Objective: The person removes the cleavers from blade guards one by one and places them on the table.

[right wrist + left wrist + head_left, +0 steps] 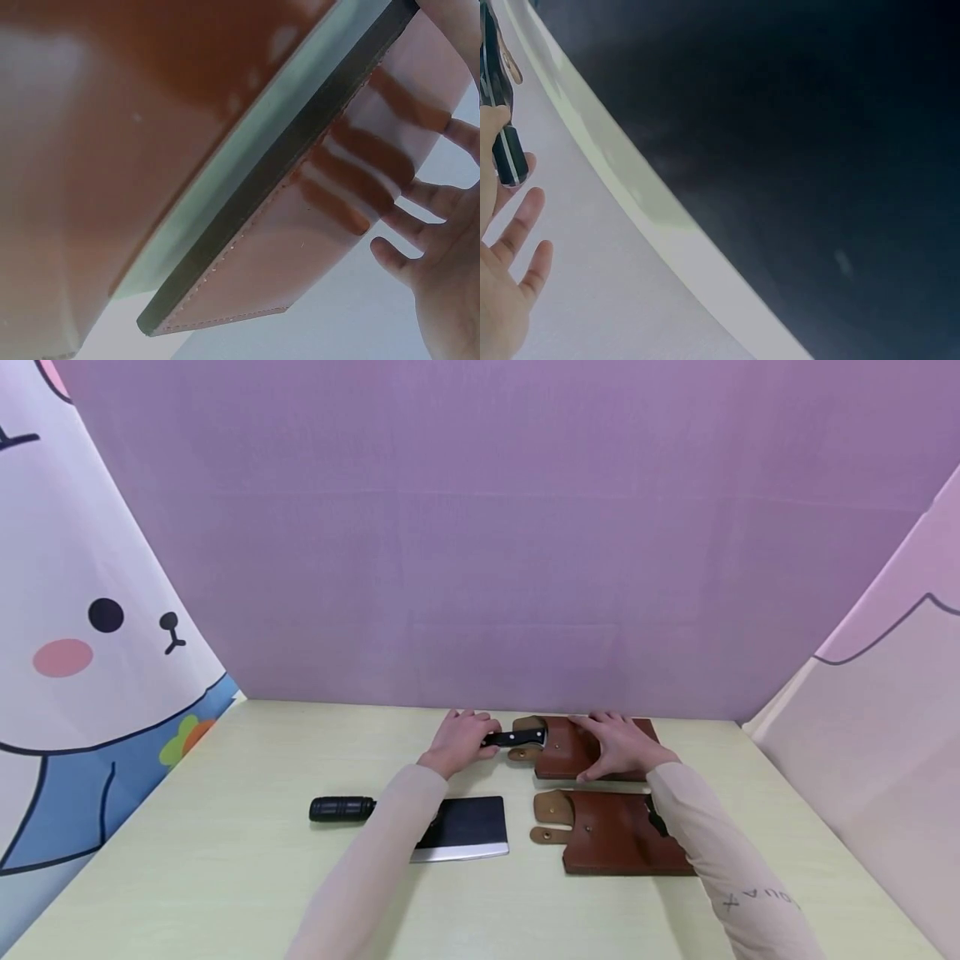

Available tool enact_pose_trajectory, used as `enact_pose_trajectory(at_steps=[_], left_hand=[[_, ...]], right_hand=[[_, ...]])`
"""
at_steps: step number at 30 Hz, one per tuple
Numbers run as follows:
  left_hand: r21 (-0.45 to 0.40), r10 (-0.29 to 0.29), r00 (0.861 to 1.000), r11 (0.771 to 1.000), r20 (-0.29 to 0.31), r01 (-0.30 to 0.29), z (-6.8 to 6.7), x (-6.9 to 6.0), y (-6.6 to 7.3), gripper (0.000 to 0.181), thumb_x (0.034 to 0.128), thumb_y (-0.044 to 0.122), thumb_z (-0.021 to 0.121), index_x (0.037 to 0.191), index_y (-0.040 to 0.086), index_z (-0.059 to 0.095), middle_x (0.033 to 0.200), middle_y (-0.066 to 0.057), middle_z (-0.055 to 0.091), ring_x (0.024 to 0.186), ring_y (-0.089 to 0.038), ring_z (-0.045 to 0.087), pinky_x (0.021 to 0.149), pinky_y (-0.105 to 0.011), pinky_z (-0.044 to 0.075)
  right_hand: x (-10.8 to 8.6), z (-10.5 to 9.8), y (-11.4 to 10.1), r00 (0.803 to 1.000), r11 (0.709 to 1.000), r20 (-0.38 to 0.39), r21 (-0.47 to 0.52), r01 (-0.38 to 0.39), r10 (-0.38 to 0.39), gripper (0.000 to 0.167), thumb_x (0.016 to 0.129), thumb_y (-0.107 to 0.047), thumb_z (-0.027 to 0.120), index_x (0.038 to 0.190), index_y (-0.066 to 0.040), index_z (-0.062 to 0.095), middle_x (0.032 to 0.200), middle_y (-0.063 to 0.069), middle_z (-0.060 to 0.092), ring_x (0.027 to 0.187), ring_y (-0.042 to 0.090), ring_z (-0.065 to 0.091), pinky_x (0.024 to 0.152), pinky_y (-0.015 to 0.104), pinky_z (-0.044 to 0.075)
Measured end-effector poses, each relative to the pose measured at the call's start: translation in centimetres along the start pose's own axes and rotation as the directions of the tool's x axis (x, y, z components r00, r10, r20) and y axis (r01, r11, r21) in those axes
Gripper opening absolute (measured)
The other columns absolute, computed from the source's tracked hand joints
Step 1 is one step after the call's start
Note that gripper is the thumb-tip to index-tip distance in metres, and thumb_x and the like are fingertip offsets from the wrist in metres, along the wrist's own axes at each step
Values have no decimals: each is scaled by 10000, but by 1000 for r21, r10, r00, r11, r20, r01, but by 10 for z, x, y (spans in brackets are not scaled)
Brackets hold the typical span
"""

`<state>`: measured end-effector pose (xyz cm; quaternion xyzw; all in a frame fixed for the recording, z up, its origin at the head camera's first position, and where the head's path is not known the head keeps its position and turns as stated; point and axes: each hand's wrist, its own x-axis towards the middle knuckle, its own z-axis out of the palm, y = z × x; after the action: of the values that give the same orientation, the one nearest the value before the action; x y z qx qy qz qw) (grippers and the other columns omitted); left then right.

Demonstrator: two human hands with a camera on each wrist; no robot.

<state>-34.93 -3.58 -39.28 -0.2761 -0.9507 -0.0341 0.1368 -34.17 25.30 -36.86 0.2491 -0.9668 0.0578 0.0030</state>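
Observation:
In the head view, my left hand [461, 743] grips the end of a black riveted knife handle [523, 738]; the left wrist view shows thumb and finger pinching the handle [511, 156], other fingers extended. The handle comes out of the strap end of the far brown leather sheath [557, 762]; any blade is hidden inside. My right hand [621, 747] spans this sheath, thumb at its near edge and fingers at the far edge, as the right wrist view shows on the sheath [255, 270].
A cleaver with a black handle [341, 809] and dark blade [472, 822] lies under my left forearm. Nearer me lies a second brown sheath [615, 843], partly under the right sleeve, with a small black item [657, 818] on it. A purple backdrop [510, 568] stands behind the table [225, 860].

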Motion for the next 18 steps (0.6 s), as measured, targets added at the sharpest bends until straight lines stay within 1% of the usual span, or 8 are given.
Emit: enact_pose_trajectory(at_steps=[6,10,18], left_hand=[[-5,-9,1000,1000,-9,9,-2,-1,1,287,847,393,616,1091,243,639,1061,58,636,989,-185,546,868,-408,408],[-4,-6,1000,1000,-27,6,-1,-1,0,278,845,391,618,1077,242,644,1043,57,638,968,-181,548,845,-398,410],[14,-3,999,1000,-39,3,2,0,-3,262,845,399,613,1058,250,647,1029,65,635,954,-173,550,820,-381,404]], right_hand=[[0,1,0,1000,1000,-1,-9,4,-4,1033,565,-608,758,1411,-199,330,1284,150,460,1176,378,388,994,627,250],[0,1,0,1000,1000,-2,-6,4,-4,1031,568,-603,759,1413,-198,328,1302,158,450,1187,384,382,995,633,242],[-1,1,-2,1000,1000,-13,-1,8,-8,1027,566,-590,768,1409,-189,339,1304,167,448,1180,386,384,994,630,245]])
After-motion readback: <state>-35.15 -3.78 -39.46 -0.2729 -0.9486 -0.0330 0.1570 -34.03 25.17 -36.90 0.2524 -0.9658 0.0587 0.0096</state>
